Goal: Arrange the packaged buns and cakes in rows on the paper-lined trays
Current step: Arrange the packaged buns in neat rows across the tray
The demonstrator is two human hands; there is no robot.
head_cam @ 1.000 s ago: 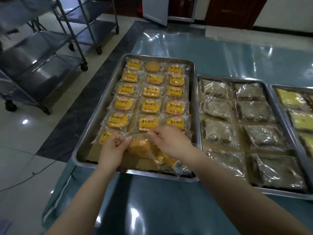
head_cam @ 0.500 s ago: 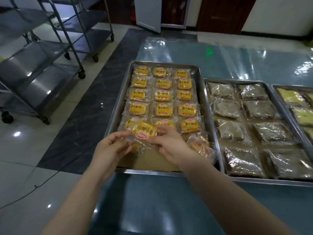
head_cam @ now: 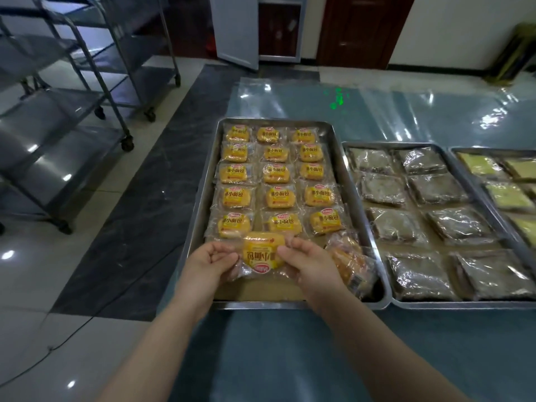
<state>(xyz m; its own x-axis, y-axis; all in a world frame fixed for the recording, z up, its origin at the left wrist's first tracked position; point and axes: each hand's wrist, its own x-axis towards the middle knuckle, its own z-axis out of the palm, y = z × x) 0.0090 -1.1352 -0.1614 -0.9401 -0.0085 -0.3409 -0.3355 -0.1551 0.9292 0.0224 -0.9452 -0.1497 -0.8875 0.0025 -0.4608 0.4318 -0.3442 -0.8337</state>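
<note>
L hand (head_cam: pixel 207 264) + R hand (head_cam: pixel 309 264) pinch bun pkt (head_cam: pixel 259 252) — over tray (head_cam: pixel 200 216).

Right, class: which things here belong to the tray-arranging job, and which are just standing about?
Job: left hand, right hand, held bun packet, bun tray, loose bun packets, dark cake tray, yellow cake tray.
Standing about: steel racks, floor cable, brown door.

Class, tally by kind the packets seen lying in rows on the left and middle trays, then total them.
Yellow buns: 15
Dark cakes: 8
Total: 23
Left out: the held bun, the loose heap, anything hidden beneath them.
</note>
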